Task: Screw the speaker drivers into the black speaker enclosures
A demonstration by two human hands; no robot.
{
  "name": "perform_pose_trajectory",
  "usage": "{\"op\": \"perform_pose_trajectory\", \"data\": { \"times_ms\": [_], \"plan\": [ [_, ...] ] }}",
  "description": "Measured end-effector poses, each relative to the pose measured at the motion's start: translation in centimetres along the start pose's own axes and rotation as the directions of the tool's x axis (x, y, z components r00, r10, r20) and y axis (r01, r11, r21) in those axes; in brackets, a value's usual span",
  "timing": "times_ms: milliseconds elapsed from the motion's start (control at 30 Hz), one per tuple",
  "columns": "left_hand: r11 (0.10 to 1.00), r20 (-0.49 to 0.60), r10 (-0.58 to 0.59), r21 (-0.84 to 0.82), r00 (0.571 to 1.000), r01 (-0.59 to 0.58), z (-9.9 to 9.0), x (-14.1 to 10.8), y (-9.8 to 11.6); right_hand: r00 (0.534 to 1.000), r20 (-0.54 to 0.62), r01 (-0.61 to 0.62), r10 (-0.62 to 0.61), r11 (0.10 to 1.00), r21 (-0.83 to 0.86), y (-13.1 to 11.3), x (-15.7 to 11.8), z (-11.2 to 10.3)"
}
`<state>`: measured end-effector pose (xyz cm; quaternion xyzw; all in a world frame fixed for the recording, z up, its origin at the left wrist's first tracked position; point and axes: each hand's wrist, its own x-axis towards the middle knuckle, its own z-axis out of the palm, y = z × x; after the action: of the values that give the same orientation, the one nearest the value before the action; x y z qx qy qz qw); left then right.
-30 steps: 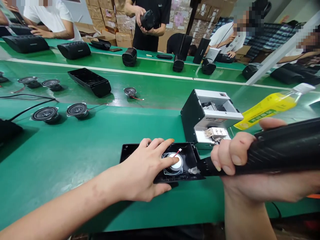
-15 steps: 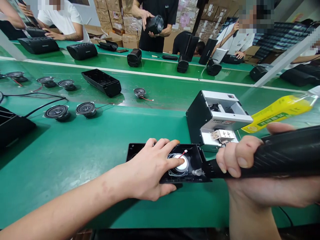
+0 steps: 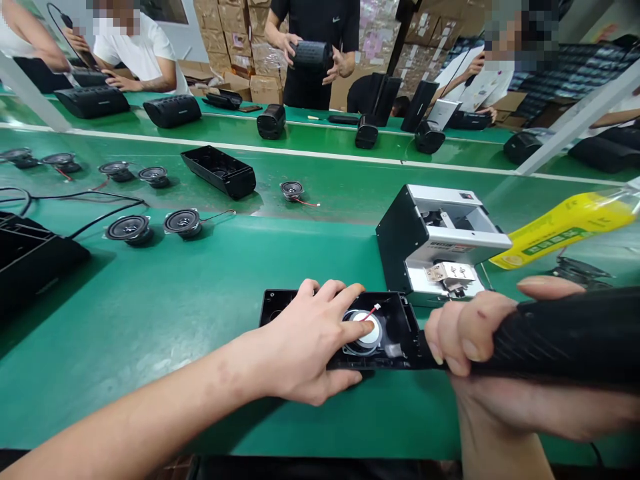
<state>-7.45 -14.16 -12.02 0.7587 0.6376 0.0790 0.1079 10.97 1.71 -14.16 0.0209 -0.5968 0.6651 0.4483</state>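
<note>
Pressing glossy white speaker dome (image 3: 371,337)

Bright, even overhead light is flooding the green bench (image 3: 200,300), and soft shadows are pooling under the left hand (image 3: 305,340) and its forearm. Pale glare is sheening the bench's far strip and the plastic bottle (image 3: 565,227). The wide lens is bowing the edges, while focus is holding crisp throughout.

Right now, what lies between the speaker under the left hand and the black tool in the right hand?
In the head view, a small translucent blob on the black housing.
</note>
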Motion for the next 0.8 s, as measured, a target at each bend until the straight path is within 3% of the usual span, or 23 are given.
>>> {"op": "perform_pose_trajectory", "data": {
  "times_ms": [133,300,433,533,633,733,800],
  "plan": [
    [1.000,-0.009,0.006,-0.012,1.000,-0.006,0.0,0.1,0.2,0.999,-0.036,-0.009,0.010,1.000,0.021,0.2,-0.2,1.0],
    [1.000,-0.027,0.003,-0.015,1.000,-0.004,0.2,0.0,0.2,0.950,-0.222,-0.196,0.222,0.972,0.130,0.6,0.0,2.1],
    [1.000,-0.012,-0.015,-0.026,1.000,0.014,0.2,0.0,0.2,0.915,-0.251,-0.278,0.317,0.944,0.179,0.7,-0.3,2.6],
    [0.999,-0.008,-0.027,-0.042,1.000,0.026,0.0,-0.1,0.4,0.917,-0.251,-0.268,0.310,0.945,0.187,0.9,-1.0,2.7],
    [0.997,-0.037,-0.057,-0.063,0.998,0.054,0.5,-0.5,0.5,0.952,-0.206,-0.190,0.225,0.966,0.177,1.1,-1.6,2.4],
    [0.999,-0.093,-0.048,-0.017,0.995,0.047,2.4,-0.8,-0.5,0.970,-0.184,-0.127,0.160,0.976,0.178,0.2,-1.3,1.4],
    [0.995,-0.122,-0.005,0.100,0.992,0.018,4.0,-0.8,-1.8,0.962,-0.245,-0.073,0.120,0.979,0.191,-1.3,-0.4,0.2]
  ]
}}
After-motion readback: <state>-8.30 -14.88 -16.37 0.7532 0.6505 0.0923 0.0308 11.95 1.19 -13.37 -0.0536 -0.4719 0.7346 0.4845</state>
